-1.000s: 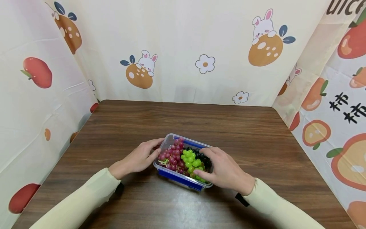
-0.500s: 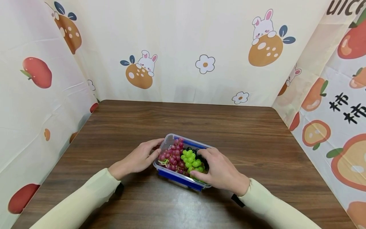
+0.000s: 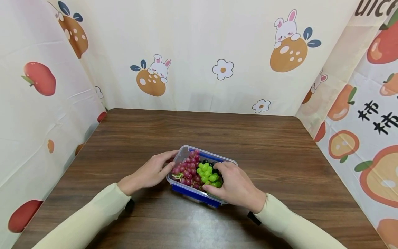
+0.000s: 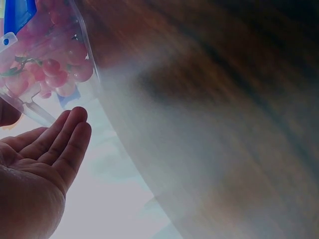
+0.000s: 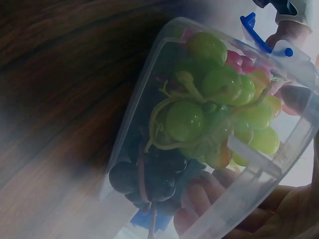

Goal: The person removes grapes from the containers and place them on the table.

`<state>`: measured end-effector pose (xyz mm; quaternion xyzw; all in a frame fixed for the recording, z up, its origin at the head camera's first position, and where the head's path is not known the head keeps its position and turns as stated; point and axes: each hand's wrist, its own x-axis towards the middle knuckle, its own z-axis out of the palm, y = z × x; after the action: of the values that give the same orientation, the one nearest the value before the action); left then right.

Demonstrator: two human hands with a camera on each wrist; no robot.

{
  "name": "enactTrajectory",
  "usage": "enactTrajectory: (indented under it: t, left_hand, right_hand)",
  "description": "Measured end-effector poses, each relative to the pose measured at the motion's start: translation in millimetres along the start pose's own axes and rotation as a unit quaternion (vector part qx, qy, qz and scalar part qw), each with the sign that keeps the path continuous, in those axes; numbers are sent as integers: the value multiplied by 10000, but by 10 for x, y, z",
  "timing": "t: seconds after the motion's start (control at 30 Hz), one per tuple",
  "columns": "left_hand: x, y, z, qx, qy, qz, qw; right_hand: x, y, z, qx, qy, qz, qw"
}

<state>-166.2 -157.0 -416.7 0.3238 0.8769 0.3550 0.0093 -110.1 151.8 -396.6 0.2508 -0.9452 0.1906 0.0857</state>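
The left hand [image 3: 151, 172], fingers extended, sits at one end of a clear box [image 3: 196, 197] on the desk [image 3: 149, 128]; the right hand [image 3: 237, 183], thumb and fingers parted, straddles green grapes [image 3: 206, 174] beside red [image 3: 186, 170] and black ones [image 5: 162, 185].

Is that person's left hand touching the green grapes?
Apart. In the head view, the left hand is at one end of the box, with red grapes lying between that hand and the green grapes.

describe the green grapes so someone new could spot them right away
On the brown table, find the clear, blue-clipped box. Inside, the green grapes lie right of the red grapes, partly covered by the right hand. Their bright green sets them apart from the red and dark grapes.
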Motion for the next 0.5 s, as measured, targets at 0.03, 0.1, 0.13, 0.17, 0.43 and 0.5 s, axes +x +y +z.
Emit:
enactTrajectory:
  t: [0.03,0.1,0.13,0.17,0.43,0.5]
  left_hand:
    - [0,1,0,-3,4,9,10000]
    - [0,3,1,-10,10,16,10000]
    - [0,3,2,-12,11,17,10000]
    - [0,4,2,-14,12,13,10000]
    - [0,6,2,-5,10,3,10000]
    - [1,6,0,3,13,7,10000]
  right_hand:
    - [2,-6,5,-25,8,40,10000]
    - [9,-15,18,-70,36,106,9999]
    - [13,-17,25,-105,57,132,9998]
    - [17,-21,31,-124,77,158,9998]
    - [67,-71,44,-205,148,267,9993]
    - [83,-89,43,-264,106,344,9990]
